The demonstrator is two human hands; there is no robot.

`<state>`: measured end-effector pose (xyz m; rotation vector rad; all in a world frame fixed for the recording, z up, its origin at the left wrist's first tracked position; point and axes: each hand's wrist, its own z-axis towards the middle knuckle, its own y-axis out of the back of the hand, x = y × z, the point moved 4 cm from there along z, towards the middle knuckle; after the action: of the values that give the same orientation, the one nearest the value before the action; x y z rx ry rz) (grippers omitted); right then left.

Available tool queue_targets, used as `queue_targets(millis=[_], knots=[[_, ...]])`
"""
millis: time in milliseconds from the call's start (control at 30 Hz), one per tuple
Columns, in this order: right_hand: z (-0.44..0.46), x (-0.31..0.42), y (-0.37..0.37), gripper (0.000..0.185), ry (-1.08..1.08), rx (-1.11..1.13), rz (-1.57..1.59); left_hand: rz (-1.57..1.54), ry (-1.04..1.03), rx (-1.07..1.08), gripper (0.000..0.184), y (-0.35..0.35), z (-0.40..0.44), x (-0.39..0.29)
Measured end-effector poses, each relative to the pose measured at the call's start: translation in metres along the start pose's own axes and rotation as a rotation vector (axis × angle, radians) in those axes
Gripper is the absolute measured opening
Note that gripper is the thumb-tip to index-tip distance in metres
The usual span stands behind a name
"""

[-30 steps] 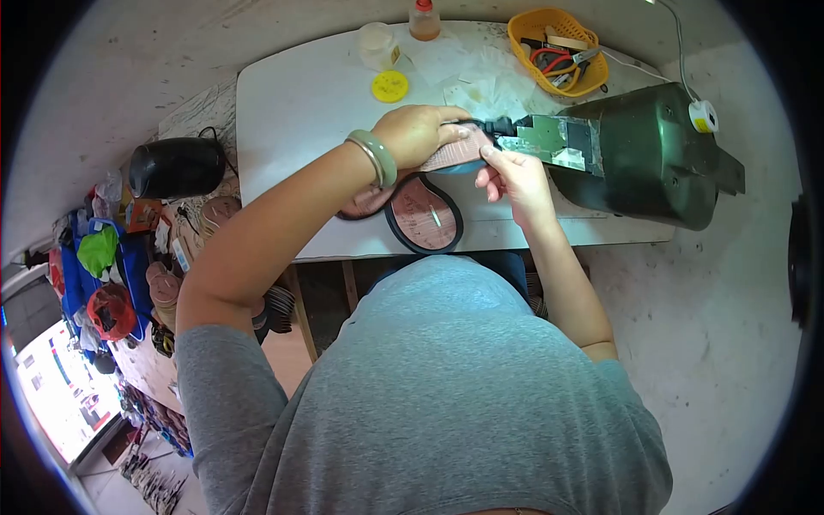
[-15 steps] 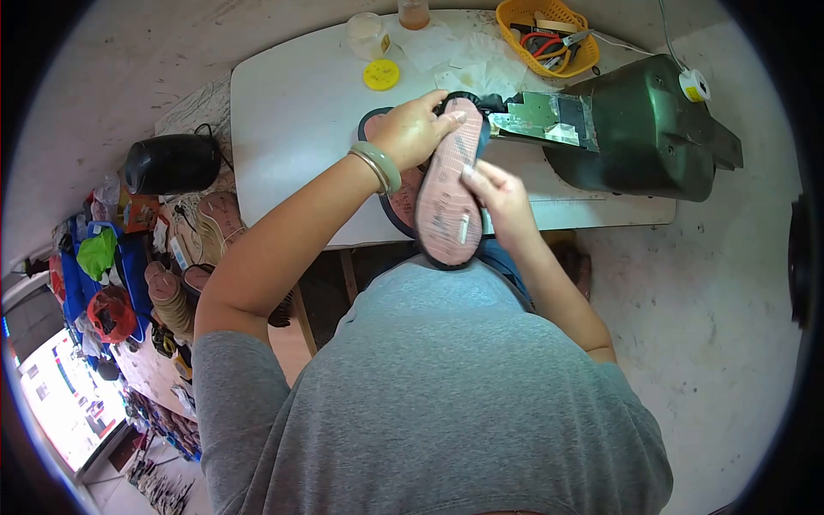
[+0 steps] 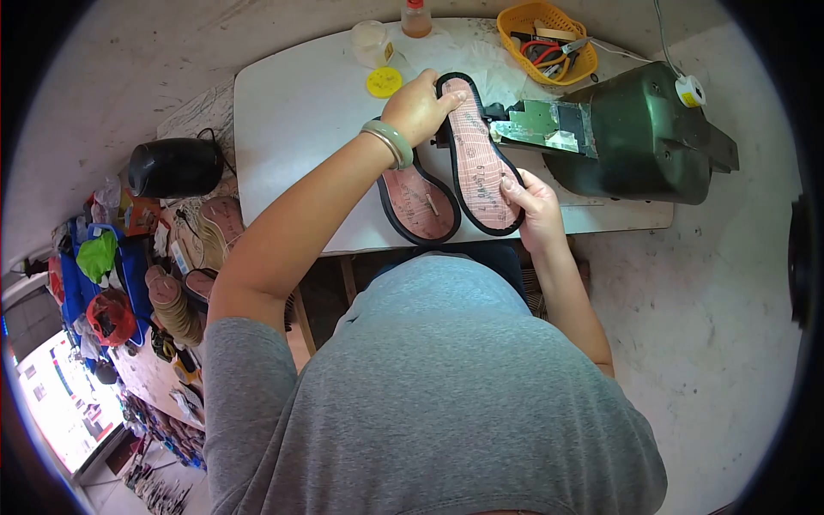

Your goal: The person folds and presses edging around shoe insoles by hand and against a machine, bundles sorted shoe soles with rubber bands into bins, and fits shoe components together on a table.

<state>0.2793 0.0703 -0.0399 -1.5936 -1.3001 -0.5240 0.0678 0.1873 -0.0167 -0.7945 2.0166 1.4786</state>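
Observation:
A pink shoe insole (image 3: 481, 159) with black edging and faint printed marks is held face up above the table's near edge. My left hand (image 3: 421, 112), a bangle at its wrist, grips the far end with the thumb on top. At the near end my right hand (image 3: 536, 206) pinches the rim, thumb on the pink face and fingers beneath. A second black-edged insole (image 3: 421, 206) lies on the table to the left, partly covered by my left hand and wrist. Just right of the held insole is the narrow arm of a green machine (image 3: 635, 137).
On the white table (image 3: 300, 129) stand a clear tub (image 3: 369, 43), a yellow lid (image 3: 384, 83) and a bottle (image 3: 416, 19). A yellow basket (image 3: 524, 21) of tools sits at the back right. Leftward are a black speaker-like object (image 3: 176, 165) and stacked insoles (image 3: 176, 313).
The held insole has swung its near end to the right and turned its face more toward me. Both hands moved with it, uncovering more of the second insole.

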Motion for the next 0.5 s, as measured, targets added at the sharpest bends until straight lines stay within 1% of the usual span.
queue_targets(millis=[200, 333, 367, 433, 500], knots=[[0.019, 0.011, -0.011, 0.022, 0.023, -0.038, -0.043, -0.041, -0.026, -0.045, 0.050, 0.001, 0.023, 0.013], [0.034, 0.011, -0.023, 0.023, 0.067, -0.081, 0.003, -0.091, -0.028, -0.077, 0.043, 0.006, 0.041, 0.026], [0.037, 0.011, -0.026, 0.024, 0.071, -0.063, -0.007, -0.094, -0.036, -0.085, 0.043, 0.006, 0.043, 0.029], [0.041, 0.002, -0.032, 0.024, 0.079, -0.032, -0.013, -0.561, -0.034, -0.016, 0.036, 0.006, 0.035, 0.041], [0.034, -0.014, -0.044, 0.023, -0.010, 0.152, -0.355, -1.027, -0.038, 0.061, 0.029, 0.008, 0.022, 0.050]])
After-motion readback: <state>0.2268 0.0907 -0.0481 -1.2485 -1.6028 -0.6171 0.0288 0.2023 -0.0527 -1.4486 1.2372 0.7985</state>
